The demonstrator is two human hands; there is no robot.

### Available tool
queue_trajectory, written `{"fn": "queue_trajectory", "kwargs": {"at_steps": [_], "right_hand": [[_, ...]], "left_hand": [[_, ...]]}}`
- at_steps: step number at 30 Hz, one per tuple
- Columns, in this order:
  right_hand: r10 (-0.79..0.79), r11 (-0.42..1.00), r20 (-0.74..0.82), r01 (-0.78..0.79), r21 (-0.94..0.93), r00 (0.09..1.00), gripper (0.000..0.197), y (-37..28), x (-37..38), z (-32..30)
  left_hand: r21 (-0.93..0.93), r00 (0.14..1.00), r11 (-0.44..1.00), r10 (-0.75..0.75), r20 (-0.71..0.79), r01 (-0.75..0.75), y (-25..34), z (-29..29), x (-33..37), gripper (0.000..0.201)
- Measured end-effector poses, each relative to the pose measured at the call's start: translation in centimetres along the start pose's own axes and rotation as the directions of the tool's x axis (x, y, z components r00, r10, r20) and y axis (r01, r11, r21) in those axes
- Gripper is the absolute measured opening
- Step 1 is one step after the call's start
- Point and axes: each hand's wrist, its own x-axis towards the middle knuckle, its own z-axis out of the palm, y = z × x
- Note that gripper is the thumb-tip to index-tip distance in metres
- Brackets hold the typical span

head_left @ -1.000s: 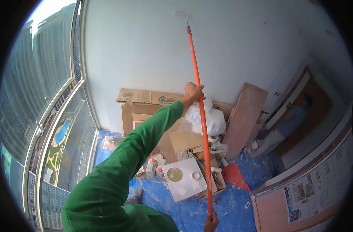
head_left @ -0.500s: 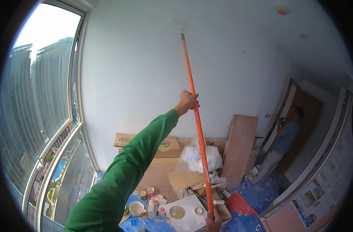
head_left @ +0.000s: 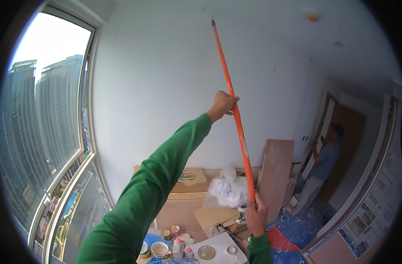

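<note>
A long orange extension pole point(head_left: 242, 136) slants up toward the top of the white wall point(head_left: 152, 79). My left hand point(head_left: 223, 105) is wrapped round it near mid-length, with the arm stretched out in a green sleeve. Lower down, my right hand point(head_left: 257, 215) grips the pole's bottom part. From the pole's dark upper end point(head_left: 213, 23) a thin bent wire sticks out. Whatever is fitted on that wire blends into the pale wall, so I cannot make it out.
A tall window point(head_left: 51, 110) is on the left. Below stand cardboard boxes point(head_left: 188, 187), a white plastic bag point(head_left: 229, 189), a leaning board point(head_left: 276, 176), an open paint bucket point(head_left: 160, 249) and plastic jugs point(head_left: 178, 248). A person point(head_left: 324, 160) stands by the doorway at the right.
The pole has risen and shifted slightly right, its upper end now higher on the wall. Both my hands are higher in view, and more of my right hand and sleeve shows.
</note>
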Motion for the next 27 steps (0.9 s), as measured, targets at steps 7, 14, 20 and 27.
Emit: {"fn": "queue_trajectory", "kwargs": {"at_steps": [7,14,20,27], "right_hand": [[-0.054,0.999,0.014,0.054,0.003,0.998,0.028,-1.6,3.2,-0.1],[0.169,0.982,-0.024,-0.171,-0.085,0.985,0.035,3.5,-9.8,-0.7],[0.012,0.943,-0.028,-0.02,-0.331,1.0,0.038,8.2,-20.9,-3.4],[0.333,0.858,0.018,-0.294,-0.422,0.943,0.044,9.6,-31.4,-8.4]], "left_hand": [[0.084,0.981,0.991,0.115,-0.158,-0.103,0.8,1.1,1.9,0.027],[-0.069,0.967,0.998,-0.024,-0.255,0.007,-5.8,1.2,-1.6,0.032],[-0.145,0.941,0.983,-0.155,-0.3,0.116,-11.8,-0.1,-6.4,0.034],[-0.174,0.908,0.948,-0.306,-0.285,0.265,-18.4,1.2,-15.2,0.037]]}}
